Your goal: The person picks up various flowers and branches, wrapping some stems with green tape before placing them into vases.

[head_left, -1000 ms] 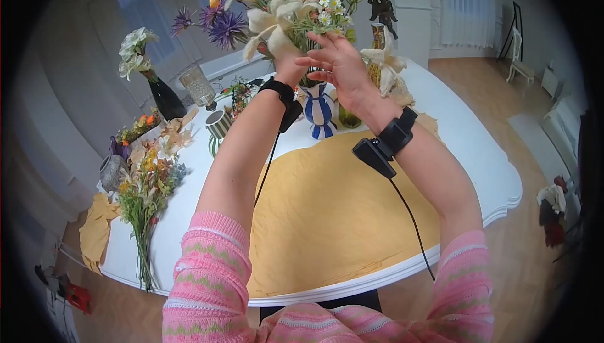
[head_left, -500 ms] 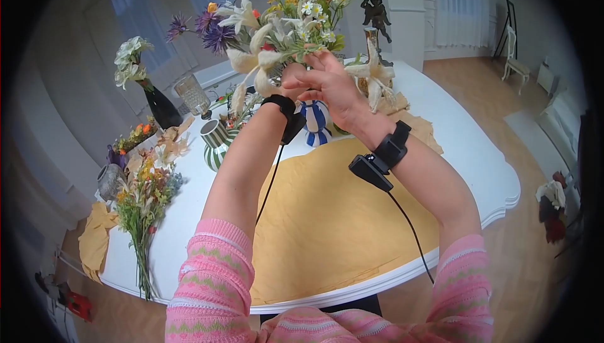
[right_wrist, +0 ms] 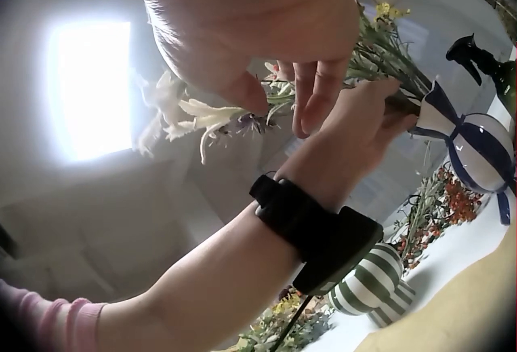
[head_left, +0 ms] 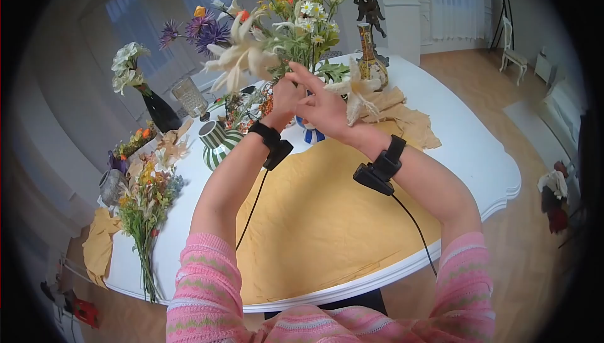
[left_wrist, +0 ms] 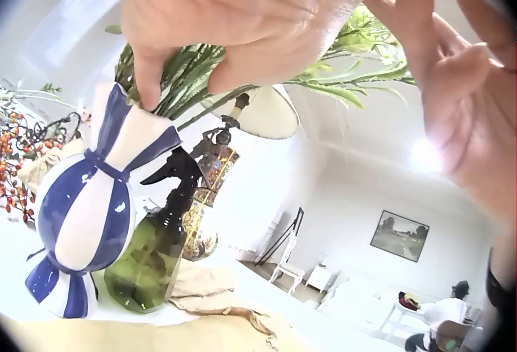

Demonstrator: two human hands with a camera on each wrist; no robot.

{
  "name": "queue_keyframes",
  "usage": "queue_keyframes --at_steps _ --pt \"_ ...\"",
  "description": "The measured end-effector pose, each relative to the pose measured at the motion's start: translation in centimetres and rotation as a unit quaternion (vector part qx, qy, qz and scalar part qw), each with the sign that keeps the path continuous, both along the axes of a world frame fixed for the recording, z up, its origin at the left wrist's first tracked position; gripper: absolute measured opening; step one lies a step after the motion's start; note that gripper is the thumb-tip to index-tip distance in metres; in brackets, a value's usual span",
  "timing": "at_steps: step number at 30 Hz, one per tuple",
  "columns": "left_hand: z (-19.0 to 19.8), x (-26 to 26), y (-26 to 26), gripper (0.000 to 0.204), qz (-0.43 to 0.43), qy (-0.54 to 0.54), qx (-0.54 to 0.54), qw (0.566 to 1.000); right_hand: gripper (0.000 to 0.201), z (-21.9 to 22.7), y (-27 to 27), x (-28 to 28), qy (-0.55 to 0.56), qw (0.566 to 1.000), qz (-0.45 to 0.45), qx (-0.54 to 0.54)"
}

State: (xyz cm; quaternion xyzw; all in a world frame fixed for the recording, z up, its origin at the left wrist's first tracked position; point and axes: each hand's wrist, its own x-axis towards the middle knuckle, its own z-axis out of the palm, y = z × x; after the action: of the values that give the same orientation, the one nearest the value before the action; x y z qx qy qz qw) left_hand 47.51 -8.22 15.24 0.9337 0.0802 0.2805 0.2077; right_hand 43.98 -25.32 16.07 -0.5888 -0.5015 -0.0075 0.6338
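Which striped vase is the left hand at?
The blue-and-white striped vase: the left hand grips green stems at its mouth. The green-and-white vase, to its left in the head view, has no hand on it.

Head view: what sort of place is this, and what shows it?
Perhaps a home or studio room used for flower arranging: a glossy blue-and-white striped vase and a loose bundle of green-stemmed, multicoloured flowers share a white, wavy-edged table, with a white, high-backed chair beyond.
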Motion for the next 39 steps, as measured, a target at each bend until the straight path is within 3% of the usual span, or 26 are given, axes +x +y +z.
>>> queue_keyframes --at_steps 1,2,4,6,8,10,11,14,18,19,20,24,26,28,33,35,37,39 --pt "-0.2 -0.6 -0.1 0.024 -0.029 -0.046 -0.07 0.996 0.075 -0.1 -0.2 -0.3 -0.01 1.0 -0.01 -0.024" --pt "-1.4 -0.5 0.9 0.031 -0.056 -0.097 -0.007 0.994 0.075 -0.6 -0.1 -0.3 -0.01 1.0 -0.01 -0.024" --pt "-1.6 -1.1 0.4 0.026 -0.048 -0.124 -0.057 0.989 0.072 -1.8 0.2 0.0 0.041 0.998 0.047 -0.014" --pt "-1.7 -1.5 0.2 0.022 -0.04 -0.151 -0.106 0.982 0.067 -2.8 -0.4 0.2 0.031 0.998 0.031 -0.053" --pt "-1.9 -1.7 0.5 0.024 0.0 -0.195 -0.092 0.977 0.062 -3.4 -1.1 0.3 0.022 0.995 0.013 -0.092" --pt "-1.6 -2.2 0.5 0.028 0.067 -0.203 -0.116 0.97 0.049 -3.9 -1.9 0.5 0.122 0.987 0.003 -0.104" --pt "-1.5 -2.2 0.7 0.028 0.067 -0.203 -0.117 0.97 0.049 -4.4 -2.3 1.0 0.123 0.987 0.003 -0.104" --pt "-1.6 -1.9 1.8 0.025 0.026 -0.331 -0.156 0.93 0.041 -6.2 -3.0 3.8 0.183 0.983 0.012 -0.026" --pt "-1.5 -1.5 2.8 0.026 0.021 -0.339 -0.194 0.92 0.039 -5.0 -3.1 6.0 0.248 0.966 -0.055 0.037" --pt "-1.3 -1.5 2.9 0.028 0.066 -0.294 -0.207 0.931 0.039 -4.4 -3.2 6.1 0.266 0.96 -0.073 0.046" --pt "-1.1 -1.4 3.0 0.03 0.11 -0.248 -0.22 0.937 0.039 -3.8 -3.2 6.1 0.266 0.96 -0.072 0.045" --pt "-1.5 -0.1 4.2 0.03 0.105 -0.235 -0.224 0.94 0.044 -2.8 -2.7 7.0 0.244 0.96 -0.107 0.08" --pt "-1.8 0.6 5.1 0.032 -0.067 -0.243 -0.318 0.914 0.045 -2.7 -1.6 8.7 0.221 0.962 -0.12 0.103" --pt "-1.5 0.9 5.4 0.033 -0.052 -0.223 -0.323 0.918 0.051 -2.9 -0.4 11.1 0.103 0.972 -0.182 0.105" --pt "-1.3 1.8 6.2 0.035 0.043 -0.126 -0.306 0.943 0.053 0.0 0.3 9.1 0.119 0.967 -0.191 0.117" --pt "-1.8 1.9 6.8 0.034 0.016 -0.148 -0.29 0.945 0.052 0.1 1.0 9.3 0.111 0.967 -0.191 0.124" --pt "-2.6 2.2 7.7 0.033 -0.013 -0.168 -0.274 0.947 0.042 0.0 1.9 10.5 0.074 0.974 -0.133 0.165" --pt "-3.3 2.5 8.5 0.032 -0.042 -0.187 -0.256 0.947 0.038 0.0 2.4 11.5 0.124 0.976 -0.12 0.132"
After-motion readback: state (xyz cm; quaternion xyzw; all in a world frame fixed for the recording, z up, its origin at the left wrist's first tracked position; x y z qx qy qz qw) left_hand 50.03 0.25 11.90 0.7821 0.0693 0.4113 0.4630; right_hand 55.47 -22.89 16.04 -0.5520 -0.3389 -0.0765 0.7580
